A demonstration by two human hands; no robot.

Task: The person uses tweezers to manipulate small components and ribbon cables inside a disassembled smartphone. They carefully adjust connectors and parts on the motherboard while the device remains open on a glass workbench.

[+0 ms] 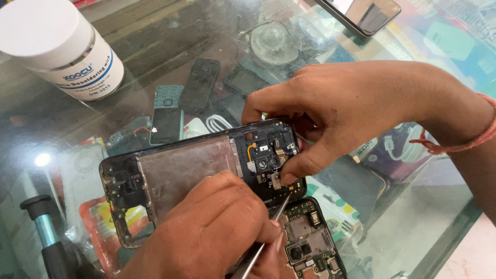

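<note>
The opened phone frame [175, 175] lies flat on the glass tabletop [429, 206]. The right hand [351, 111] grips the frame's camera end, thumb pressed on a small component. The left hand [212, 232] is closed around metal tweezers [263, 237], whose tip appears to touch that component. A separate circuit board [310, 243] lies just beside the frame. A white tub [62, 46] stands well apart.

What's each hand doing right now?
Left hand: closed on thin metal tweezers.
Right hand: pinching the opened black phone frame.
</note>
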